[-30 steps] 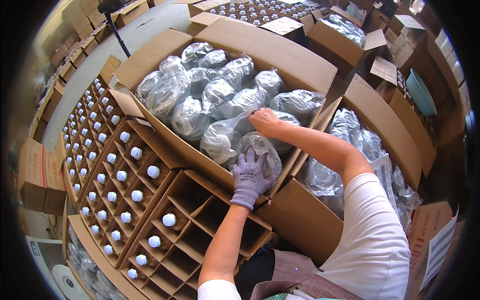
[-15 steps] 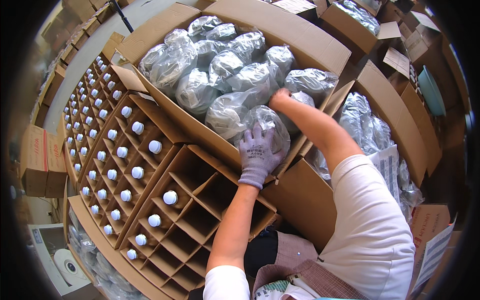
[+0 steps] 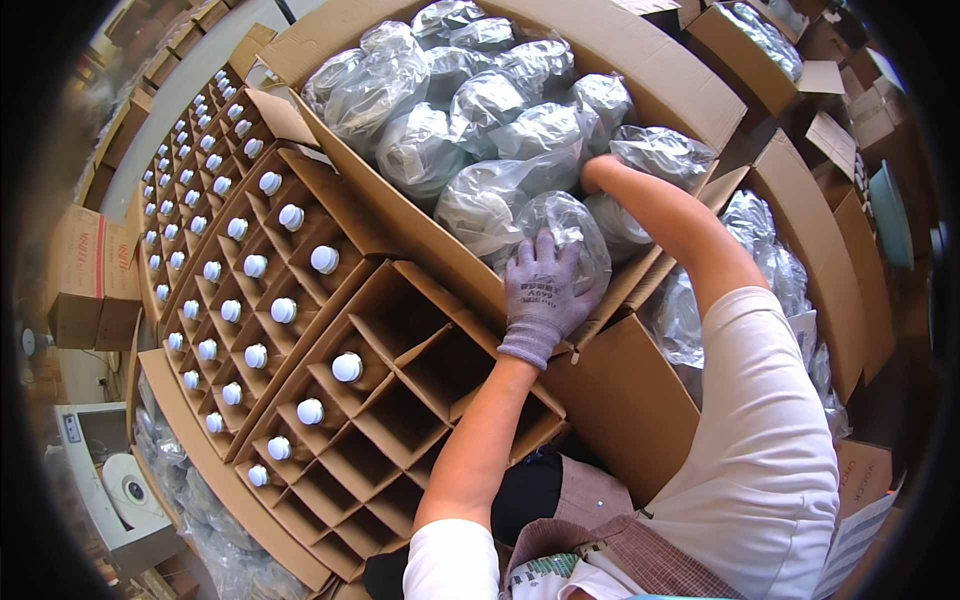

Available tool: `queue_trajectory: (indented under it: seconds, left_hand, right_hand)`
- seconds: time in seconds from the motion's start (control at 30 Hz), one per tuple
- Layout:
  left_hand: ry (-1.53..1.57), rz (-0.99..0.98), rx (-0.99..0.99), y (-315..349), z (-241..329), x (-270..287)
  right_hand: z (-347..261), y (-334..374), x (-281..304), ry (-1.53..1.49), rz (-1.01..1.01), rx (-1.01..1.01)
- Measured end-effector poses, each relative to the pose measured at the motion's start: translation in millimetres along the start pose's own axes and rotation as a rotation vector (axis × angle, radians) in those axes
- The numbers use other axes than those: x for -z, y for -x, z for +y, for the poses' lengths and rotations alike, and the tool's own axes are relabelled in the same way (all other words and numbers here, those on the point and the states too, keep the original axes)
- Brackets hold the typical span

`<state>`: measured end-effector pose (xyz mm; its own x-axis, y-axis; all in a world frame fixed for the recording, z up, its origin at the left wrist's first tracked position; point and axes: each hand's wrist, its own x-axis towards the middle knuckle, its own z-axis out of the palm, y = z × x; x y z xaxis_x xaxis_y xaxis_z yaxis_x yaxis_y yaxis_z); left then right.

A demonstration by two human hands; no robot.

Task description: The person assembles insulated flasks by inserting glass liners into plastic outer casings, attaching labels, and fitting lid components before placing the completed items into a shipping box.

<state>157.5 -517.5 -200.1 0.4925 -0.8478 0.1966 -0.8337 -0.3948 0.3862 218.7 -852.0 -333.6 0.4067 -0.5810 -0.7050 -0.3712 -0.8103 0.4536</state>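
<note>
Slick film over a rounded form: take hold low, from both sides

See the rounded, silvery-grey object in a crumpled, clear plastic bag (image 3: 572,225) at the near corner of the big, open, brown cardboard carton (image 3: 430,257), just right of a similar clear-bagged, rounded object (image 3: 475,205). Looks full and evenly curved beneath the creases, so probably stiff inside and soft only at the skin. Cannot be identified more closely through the glare. Likely light to moderate in weight, judging by bulk alone, and perhaps easily dented or scratched, given the separate wrapping.

Note the left hand (image 3: 545,290) in purple-grey knit, laid with fingers spread on the near side of the bag. Note also the bare right hand (image 3: 599,174), tucked between bags just beyond, fingers hidden: cannot tell whether closed on anything.

Expect slipping and bunching of the film. Avoid lifting by a loose corner alone, for fear of tearing. Better to reach past the folds, cup the widest part from opposite sides and squeeze only enough to feel the firm form, relying on the knit for extra friction
</note>
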Motion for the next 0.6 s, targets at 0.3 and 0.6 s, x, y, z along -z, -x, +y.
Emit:
queue_trajectory:
  seconds: [0.3,0.6]
  left_hand:
    - [0.031,0.050,0.009,5.4,-8.1,-1.4]
    - [0.057,0.046,0.009,4.2,4.1,-4.5]
  right_hand:
    - [28.6,76.6,59.3,-0.021,-0.146,0.147]
    - [116.3,257.4,102.6,-0.338,0.212,0.100]
